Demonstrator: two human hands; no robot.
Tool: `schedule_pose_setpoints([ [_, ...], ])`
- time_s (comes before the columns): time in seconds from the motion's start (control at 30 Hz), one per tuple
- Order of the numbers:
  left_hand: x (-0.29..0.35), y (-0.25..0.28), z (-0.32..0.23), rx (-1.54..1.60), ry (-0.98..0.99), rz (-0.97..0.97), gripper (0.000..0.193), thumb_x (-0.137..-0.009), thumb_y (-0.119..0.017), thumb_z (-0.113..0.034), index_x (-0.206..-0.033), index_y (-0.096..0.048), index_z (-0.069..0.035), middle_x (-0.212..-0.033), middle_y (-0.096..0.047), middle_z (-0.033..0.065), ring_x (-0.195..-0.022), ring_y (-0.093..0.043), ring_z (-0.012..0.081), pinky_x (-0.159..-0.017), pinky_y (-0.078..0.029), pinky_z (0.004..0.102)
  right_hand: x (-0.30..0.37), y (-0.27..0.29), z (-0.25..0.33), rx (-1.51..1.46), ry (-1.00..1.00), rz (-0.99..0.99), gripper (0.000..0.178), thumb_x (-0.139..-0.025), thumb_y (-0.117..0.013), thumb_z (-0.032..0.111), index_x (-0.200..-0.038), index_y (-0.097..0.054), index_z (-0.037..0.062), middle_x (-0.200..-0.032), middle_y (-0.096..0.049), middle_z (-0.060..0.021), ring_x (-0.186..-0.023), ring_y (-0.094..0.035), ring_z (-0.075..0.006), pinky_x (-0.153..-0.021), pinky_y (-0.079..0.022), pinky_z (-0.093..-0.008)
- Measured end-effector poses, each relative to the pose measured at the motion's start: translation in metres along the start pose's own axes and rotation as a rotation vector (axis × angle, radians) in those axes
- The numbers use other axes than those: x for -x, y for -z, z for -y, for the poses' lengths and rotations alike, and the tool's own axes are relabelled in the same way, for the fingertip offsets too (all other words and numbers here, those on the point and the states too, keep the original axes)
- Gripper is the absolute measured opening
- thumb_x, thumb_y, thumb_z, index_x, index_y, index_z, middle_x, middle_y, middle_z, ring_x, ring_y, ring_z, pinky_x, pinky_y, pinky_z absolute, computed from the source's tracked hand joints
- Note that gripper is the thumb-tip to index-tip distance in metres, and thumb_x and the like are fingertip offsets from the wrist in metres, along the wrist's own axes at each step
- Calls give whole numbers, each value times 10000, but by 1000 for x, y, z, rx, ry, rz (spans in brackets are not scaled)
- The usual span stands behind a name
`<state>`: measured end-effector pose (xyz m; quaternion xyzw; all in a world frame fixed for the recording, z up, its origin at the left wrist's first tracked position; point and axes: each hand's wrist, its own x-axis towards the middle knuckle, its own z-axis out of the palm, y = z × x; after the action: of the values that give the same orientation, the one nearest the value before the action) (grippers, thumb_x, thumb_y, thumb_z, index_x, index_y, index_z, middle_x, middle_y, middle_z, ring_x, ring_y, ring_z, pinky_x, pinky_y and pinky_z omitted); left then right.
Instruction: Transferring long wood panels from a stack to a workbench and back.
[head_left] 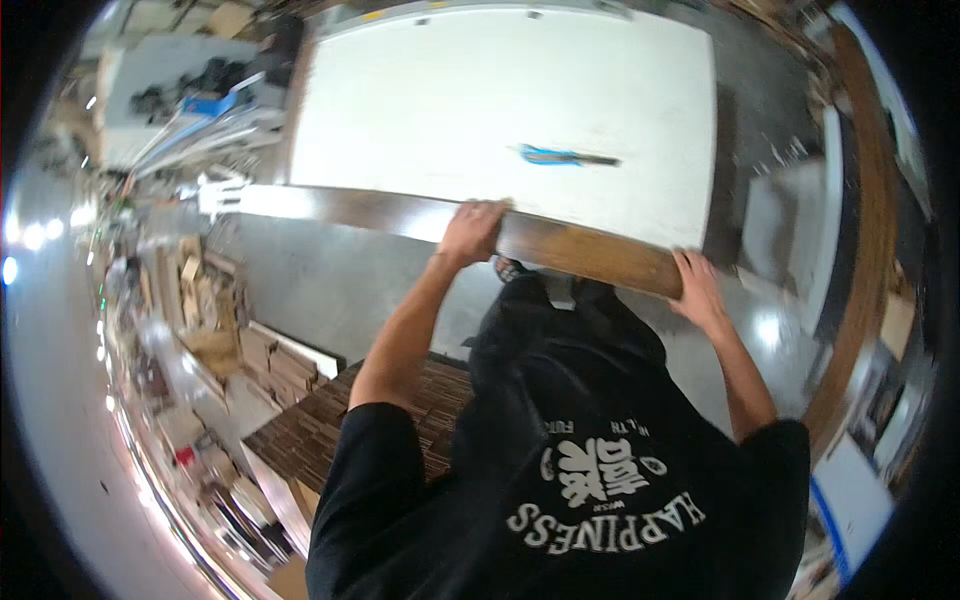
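A long, narrow brown wood-look board (580, 247) lies along the near edge of the white-topped table (420, 90), with its glossy left part reaching past the table's left side. My left hand (474, 230) grips the board near its middle, fingers over the far edge. At the board's right end my right hand (697, 285) is wrapped round the corner, its thumb partly hidden. Beyond the board, on the white top, rests a slim tool with a blue handle (550, 155) and a dark end; its exact kind is hard to make out.
To my left behind stands a stack with a dark brown patterned top (320, 430). Cardboard and wood pieces (200, 310) crowd the floor at left. A long brown plank (868, 200) leans at right, beside grey panels (790, 220). Another table (150, 90) holds dark items at far left.
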<state>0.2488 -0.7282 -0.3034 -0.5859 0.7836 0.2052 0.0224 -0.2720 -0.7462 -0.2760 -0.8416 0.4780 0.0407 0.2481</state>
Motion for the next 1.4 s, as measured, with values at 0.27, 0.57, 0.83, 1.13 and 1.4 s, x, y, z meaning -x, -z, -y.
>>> schedule_pose_setpoints([
  [0.27, 9, -5, -5, -126, 68, 7, 1263, -589, -953, -232, -1638, -256, -151, -1481, -505, 155, -1480, -387, 410, -1294, -253, 517, 0, 6, 24, 37, -17, 23, 1157, -632, -954, 140, -1595, -321, 38, -1528, -419, -218, -1392, -433, -425, -1168, -391, -499],
  [0.57, 64, -16, -41, 441, 575, -788, 902, -826, -836, -426, -1521, -444, -6, -1481, -506, 231, -1354, -491, 439, -1170, -378, 533, -3, -4, 20, 158, 21, 2, 1187, -571, -966, 146, -1572, -337, 42, -1482, -448, -218, -1359, -463, -429, -1141, -412, -498],
  [0.83, 86, -51, 76, 1087, 1461, -1168, 726, -913, -805, -456, -1308, -546, 95, -1172, -639, 233, -1058, -647, 323, -946, -526, 443, 12, 18, 55, 151, -102, 50, 1177, -553, -974, 179, -1545, -350, 68, -1478, -424, -226, -1372, -466, -439, -1100, -470, -515],
  [1.13, 113, -37, 131, 2166, 873, -951, 413, -936, -795, -414, -1054, -631, -54, -786, -590, 16, -589, -521, 99, -522, -462, 284, 31, 58, 100, 304, -116, 101, 798, -859, -751, 382, -1528, -452, 63, -1473, -521, -244, -1362, -507, -406, -1085, -471, -494],
  [1.4, 135, 4, 104, 2144, 753, -954, 406, -955, -783, -397, -1190, -694, -79, -942, -685, -28, -714, -551, 87, -608, -431, 282, -50, 60, 134, 79, -135, 104, 662, -1011, -604, 501, -1512, -537, 72, -1494, -553, -242, -1372, -516, -373, -1062, -483, -507],
])
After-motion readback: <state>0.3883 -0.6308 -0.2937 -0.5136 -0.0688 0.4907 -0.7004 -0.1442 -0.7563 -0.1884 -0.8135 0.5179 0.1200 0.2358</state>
